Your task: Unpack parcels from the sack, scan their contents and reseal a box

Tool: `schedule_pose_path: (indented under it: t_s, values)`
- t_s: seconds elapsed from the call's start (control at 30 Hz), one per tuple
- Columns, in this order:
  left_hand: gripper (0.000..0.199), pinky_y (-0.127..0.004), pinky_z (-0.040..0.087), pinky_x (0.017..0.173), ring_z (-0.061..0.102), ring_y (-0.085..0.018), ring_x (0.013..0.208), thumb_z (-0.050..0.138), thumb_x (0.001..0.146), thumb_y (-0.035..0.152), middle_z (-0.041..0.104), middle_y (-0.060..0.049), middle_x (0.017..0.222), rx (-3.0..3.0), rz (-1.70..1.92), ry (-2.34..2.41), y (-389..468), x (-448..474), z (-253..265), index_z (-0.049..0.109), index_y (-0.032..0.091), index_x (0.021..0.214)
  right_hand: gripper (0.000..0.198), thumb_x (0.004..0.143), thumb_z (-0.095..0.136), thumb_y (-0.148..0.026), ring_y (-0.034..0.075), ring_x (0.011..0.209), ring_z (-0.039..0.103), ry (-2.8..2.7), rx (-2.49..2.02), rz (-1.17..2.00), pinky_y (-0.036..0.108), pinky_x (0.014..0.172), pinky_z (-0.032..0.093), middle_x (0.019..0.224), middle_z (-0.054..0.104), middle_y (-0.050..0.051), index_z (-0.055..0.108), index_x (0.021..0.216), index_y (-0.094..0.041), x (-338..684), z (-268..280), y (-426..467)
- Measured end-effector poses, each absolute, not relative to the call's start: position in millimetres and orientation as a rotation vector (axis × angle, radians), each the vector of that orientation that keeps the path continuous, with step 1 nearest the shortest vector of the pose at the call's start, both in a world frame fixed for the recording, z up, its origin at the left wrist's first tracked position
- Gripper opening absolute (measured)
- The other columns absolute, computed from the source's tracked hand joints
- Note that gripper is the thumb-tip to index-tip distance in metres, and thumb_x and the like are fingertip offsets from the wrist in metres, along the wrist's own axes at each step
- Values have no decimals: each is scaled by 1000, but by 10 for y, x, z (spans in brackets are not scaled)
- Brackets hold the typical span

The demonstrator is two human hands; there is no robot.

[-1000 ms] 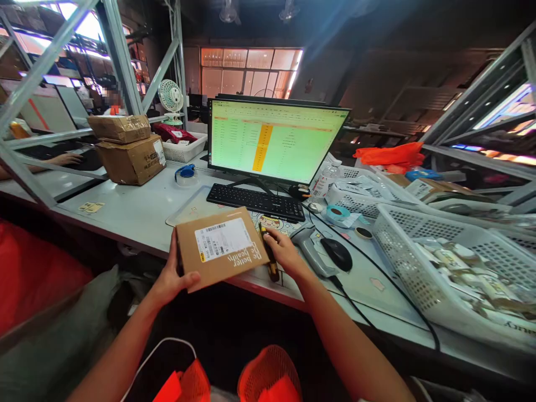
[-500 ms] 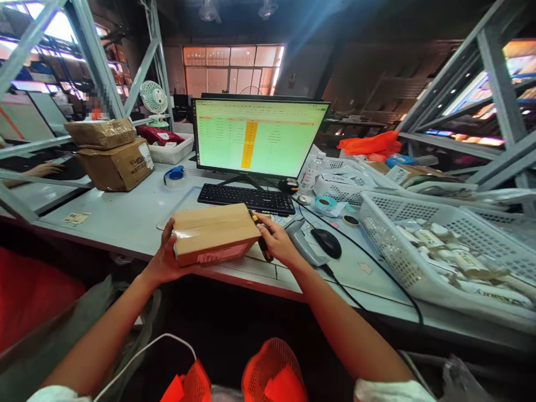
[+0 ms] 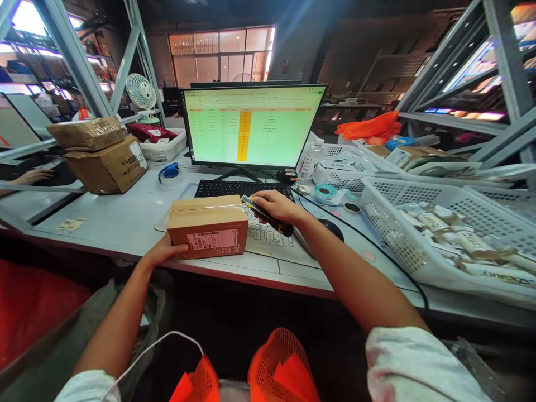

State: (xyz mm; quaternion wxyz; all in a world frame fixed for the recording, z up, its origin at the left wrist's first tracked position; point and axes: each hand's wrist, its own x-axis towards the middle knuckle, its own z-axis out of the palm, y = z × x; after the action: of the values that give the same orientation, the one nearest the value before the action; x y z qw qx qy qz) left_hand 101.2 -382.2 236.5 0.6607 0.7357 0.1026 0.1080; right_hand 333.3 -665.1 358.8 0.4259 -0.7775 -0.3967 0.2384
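A closed cardboard box stands near the desk's front edge, its labelled side facing me and clear tape along its top seam. My left hand grips the box's lower left corner, the thumb on the front face and the other fingers mostly hidden behind it. In my right hand is a utility knife with a dark and yellow handle. The knife's tip is at the upper right edge of the box, by the end of the tape. Whether the blade touches the tape I cannot tell.
Behind the box are a black keyboard and a lit monitor. A mouse lies partly behind my right forearm. On the right, a white basket holds small packages. Two stacked cartons stand at left, near a blue tape dispenser.
The box has turned so its labelled side faces me more squarely. My left hand has shifted lower on it. My right hand has raised the knife, its tip now at the box's top right edge.
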Motion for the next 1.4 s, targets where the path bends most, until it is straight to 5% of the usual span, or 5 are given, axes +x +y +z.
schedule_pose_path:
  t_s: [0.33, 0.83, 1.03, 1.2, 1.4]
  values:
    - [93, -55, 49, 110, 60, -40, 126, 91, 57, 58, 66, -19, 133, 1759, 279, 261, -3934, 1029, 2232, 59, 12, 131, 43, 103, 47, -30, 9, 43, 53, -1010, -1969, 665, 18, 39, 46, 61, 58, -3, 56, 144, -17, 3200, 3620, -6791]
    - [90, -53, 49, 108, 61, -37, 125, 88, 62, 58, 64, -21, 133, 1805, 437, 220, -3988, 1033, 2172, 56, 11, 132, 62, 96, 57, -51, 10, 45, 54, -1087, -1907, 742, 21, 40, 46, 63, 56, -4, 54, 148, -17, 3027, 3526, -7209]
    - [128, -65, 25, 118, 39, -43, 142, 87, 59, 61, 42, -23, 150, 2424, 960, 551, -4078, 786, 2881, 22, 20, 161, 58, 94, 61, -32, 11, 57, 60, -965, -2055, 486, 21, 49, 51, 79, 65, 3, 51, 149, -15, 3088, 3614, -7278]
    - [110, -71, 8, 117, 31, -49, 141, 86, 66, 50, 37, -23, 150, 3005, 972, 676, -4573, 687, 3512, 33, 26, 159, 63, 94, 57, -26, 15, 59, 68, -1079, -2101, 380, 25, 48, 55, 105, 71, 10, 41, 155, -22, 2734, 3816, -7042]
    - [95, -65, 21, 113, 31, -48, 138, 77, 78, 48, 37, -23, 149, 3071, 878, 796, -4967, 798, 3524, 33, 26, 160, 61, 95, 55, -23, 22, 88, 73, -1393, -2153, -35, 34, 85, 57, 123, 72, 12, 44, 155, -17, 2316, 3805, -6619]
